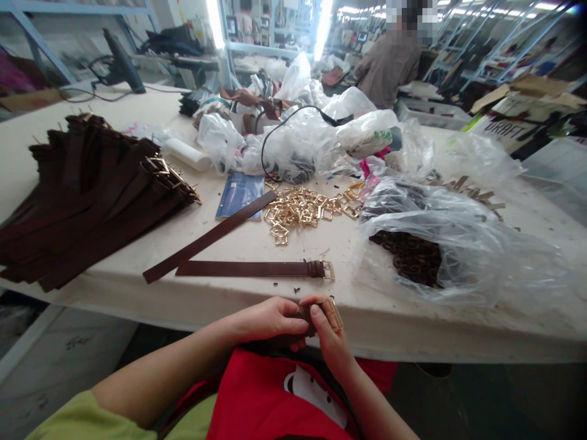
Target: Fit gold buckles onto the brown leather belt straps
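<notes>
Just off the table's front edge, my left hand (279, 321) and my right hand (328, 333) are both closed on one brown leather belt strap (306, 316). A gold buckle (336, 315) shows at its right end, beside my right fingers. Most of this strap is hidden by my hands. On the table in front lies a brown belt (247, 269) with a gold buckle and a keeper loop at its right end. Behind it a plain brown strap (206, 238) lies at a slant, its far end over a blue booklet (238, 194).
Loose gold buckles (298, 208) lie heaped mid-table. A large stack of brown belts (87, 195) fills the left. At right, a clear plastic bag (468, 256) holds small brown leather loops (410, 256). Plastic bags (293, 140) crowd the back. A person (389, 61) is beyond the table.
</notes>
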`<action>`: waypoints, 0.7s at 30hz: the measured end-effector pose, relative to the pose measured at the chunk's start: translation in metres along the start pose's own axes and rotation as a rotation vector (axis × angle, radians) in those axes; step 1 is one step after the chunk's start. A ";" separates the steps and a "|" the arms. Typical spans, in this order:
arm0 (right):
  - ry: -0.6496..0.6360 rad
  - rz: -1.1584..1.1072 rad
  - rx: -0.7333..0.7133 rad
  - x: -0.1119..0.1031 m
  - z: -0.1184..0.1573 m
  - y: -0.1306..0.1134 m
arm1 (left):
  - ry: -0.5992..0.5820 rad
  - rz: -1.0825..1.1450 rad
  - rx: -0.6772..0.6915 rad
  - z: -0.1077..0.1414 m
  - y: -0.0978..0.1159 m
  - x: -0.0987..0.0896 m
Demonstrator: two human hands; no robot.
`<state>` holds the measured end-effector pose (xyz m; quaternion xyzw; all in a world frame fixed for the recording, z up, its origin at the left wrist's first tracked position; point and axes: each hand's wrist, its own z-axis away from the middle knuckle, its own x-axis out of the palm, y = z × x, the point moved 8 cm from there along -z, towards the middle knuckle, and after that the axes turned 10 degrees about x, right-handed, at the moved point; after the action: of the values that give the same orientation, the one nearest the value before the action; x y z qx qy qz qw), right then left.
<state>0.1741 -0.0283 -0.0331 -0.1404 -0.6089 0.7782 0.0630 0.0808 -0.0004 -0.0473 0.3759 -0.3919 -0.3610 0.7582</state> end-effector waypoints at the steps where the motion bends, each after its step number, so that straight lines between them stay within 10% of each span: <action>1: -0.014 -0.026 0.017 0.003 -0.001 0.002 | -0.005 0.005 0.006 0.001 0.001 0.000; 12: 0.029 -0.053 0.072 -0.004 -0.012 0.014 | -0.039 -0.313 -0.013 0.018 0.026 -0.021; 21: 0.313 0.279 -0.075 -0.051 -0.094 -0.018 | 0.581 -1.240 0.194 0.013 0.096 -0.119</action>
<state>0.2488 0.0497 -0.0292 -0.3448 -0.5949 0.7248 0.0429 0.0422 0.1394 0.0019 0.6783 0.0838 -0.5757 0.4489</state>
